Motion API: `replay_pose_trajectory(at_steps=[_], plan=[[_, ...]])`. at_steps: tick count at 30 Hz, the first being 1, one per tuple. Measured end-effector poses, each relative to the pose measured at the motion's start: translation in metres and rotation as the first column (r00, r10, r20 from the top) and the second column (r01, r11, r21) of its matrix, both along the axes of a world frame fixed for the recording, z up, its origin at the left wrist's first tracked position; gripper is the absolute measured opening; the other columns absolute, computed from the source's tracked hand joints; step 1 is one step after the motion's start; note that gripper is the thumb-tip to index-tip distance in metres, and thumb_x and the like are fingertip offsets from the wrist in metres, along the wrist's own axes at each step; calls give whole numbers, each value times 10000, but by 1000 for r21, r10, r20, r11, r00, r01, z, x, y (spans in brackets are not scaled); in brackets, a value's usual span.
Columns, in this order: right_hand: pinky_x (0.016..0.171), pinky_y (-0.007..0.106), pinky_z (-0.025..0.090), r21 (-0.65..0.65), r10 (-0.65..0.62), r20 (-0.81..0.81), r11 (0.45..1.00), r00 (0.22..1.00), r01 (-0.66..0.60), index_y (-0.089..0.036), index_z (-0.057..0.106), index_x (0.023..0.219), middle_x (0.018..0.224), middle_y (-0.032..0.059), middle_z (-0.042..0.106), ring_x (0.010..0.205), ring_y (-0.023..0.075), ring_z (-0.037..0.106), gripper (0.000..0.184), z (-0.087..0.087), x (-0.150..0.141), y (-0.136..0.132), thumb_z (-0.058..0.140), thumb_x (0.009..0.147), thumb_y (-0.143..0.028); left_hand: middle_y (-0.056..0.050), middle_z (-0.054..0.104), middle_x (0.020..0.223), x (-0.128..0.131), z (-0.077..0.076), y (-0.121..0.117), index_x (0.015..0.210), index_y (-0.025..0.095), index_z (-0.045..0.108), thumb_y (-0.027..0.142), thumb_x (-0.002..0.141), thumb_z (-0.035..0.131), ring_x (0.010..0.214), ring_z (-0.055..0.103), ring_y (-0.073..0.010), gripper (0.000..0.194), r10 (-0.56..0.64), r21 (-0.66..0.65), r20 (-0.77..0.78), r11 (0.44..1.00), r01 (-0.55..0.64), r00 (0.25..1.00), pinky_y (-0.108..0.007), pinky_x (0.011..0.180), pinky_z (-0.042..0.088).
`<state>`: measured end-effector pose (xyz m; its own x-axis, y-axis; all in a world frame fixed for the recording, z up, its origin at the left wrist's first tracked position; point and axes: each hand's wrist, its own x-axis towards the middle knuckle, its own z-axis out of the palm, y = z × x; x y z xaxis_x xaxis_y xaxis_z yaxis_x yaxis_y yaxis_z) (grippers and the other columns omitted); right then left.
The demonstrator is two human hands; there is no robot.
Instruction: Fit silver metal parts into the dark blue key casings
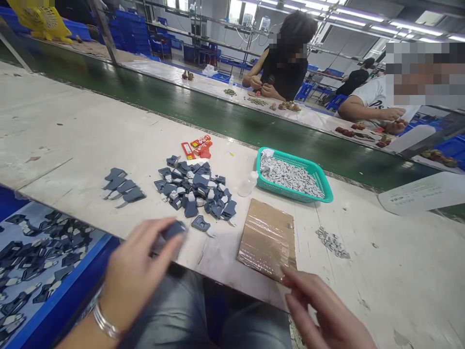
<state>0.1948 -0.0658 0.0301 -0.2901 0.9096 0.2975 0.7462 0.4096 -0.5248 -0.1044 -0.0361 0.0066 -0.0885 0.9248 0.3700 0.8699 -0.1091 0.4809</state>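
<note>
Worn white table (pixel 72 126) with a pile of blue-grey and white plastic parts (pixel 199 181).
A teal perforated plastic basket (pixel 288 193) stands beyond a flat brown cardboard sheet (pixel 268 237); the right hand (pixel 319 306), thumb and forefinger parted, is at the sheet's near edge; the left hand (pixel 140 264) pinches one blue-grey plastic part (pixel 173 230) before the pile.

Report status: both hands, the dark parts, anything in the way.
Left hand gripping a dark blue part. Right hand near the cardboard, thumb and forefinger apart. Part pile ahead; possible obstacle: clear bottle between pile and green basket.
</note>
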Motion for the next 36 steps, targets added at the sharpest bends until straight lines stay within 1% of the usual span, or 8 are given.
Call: replay_pose_trajectory(at_steps=[4, 7, 12, 14, 20, 24, 30, 36], plan=[[625, 132, 531, -14, -277, 2, 961, 961, 277, -265, 653, 977, 921, -3, 695, 760, 131, 675, 214, -6, 38, 1, 556, 821, -373, -142, 618, 967, -47, -1, 28, 1088, 96, 611, 416, 866, 455, 960, 554, -336, 419, 193, -18, -321, 978, -209, 927, -456, 825, 443], [608, 168, 541, -78, -457, 52, 885, 888, 459, -261, 681, 913, 893, -4, 709, 747, 158, 681, 291, -11, 62, 0, 557, 767, -480, -166, 575, 1029, -39, -1, 32, 1075, 87, 631, 373, 873, 412, 1018, 507, -383, 413, 239, 38, -358, 970, -241, 903, -509, 839, 403], [578, 273, 537, -134, -692, 172, 688, 701, 713, -244, 687, 887, 832, 18, 712, 755, 221, 674, 401, -11, 92, 11, 514, 702, -554, -54, 615, 744, 16, 1, 31, 1108, 205, 631, 381, 892, 457, 765, 568, -259, 329, -110, -12, -368, 993, 114, 923, -378, 709, 431], [560, 302, 520, -83, -714, 229, 662, 661, 744, -234, 685, 868, 779, 24, 708, 708, 228, 667, 388, -10, 102, 19, 495, 701, -528, -49, 576, 735, 33, 1, 33, 1144, 249, 611, 428, 880, 465, 724, 570, -263, 351, -169, -70, -427, 986, 154, 889, -362, 632, 434], [642, 328, 481, 96, -578, 301, 810, 758, 579, -225, 666, 823, 855, 39, 672, 737, 205, 619, 359, -19, 115, 38, 402, 783, -466, -54, 519, 838, 46, 0, 34, 1021, 263, 606, 416, 884, 445, 744, 580, -255, 262, -222, -187, -447, 971, 152, 867, -346, 601, 468], [719, 360, 454, 111, -538, 316, 839, 781, 533, -217, 655, 774, 821, 59, 642, 825, 236, 583, 356, -26, 113, 49, 393, 794, -458, -67, 520, 959, 40, -5, 27, 983, 251, 571, 344, 905, 390, 834, 579, -250, 218, -250, -210, -318, 959, 189, 915, -353, 655, 487], [605, 312, 452, 63, -487, 336, 866, 806, 496, -229, 604, 723, 766, 28, 637, 674, 190, 582, 256, -25, 108, 47, 422, 796, -394, -44, 519, 1111, 43, -1, 2, 1073, 266, 488, 354, 897, 419, 962, 552, -209, 209, -259, -114, 210, 951, 287, 943, -289, 799, 461], [565, 288, 467, 26, -404, 404, 902, 820, 432, -231, 545, 792, 734, 9, 628, 659, 178, 603, 140, -24, 98, 33, 442, 829, -318, 10, 576, 1078, 65, 8, -26, 1002, 334, 593, 376, 834, 535, 902, 590, -171, 182, -142, -190, 684, 913, 362, 716, -190, 678, 482]])
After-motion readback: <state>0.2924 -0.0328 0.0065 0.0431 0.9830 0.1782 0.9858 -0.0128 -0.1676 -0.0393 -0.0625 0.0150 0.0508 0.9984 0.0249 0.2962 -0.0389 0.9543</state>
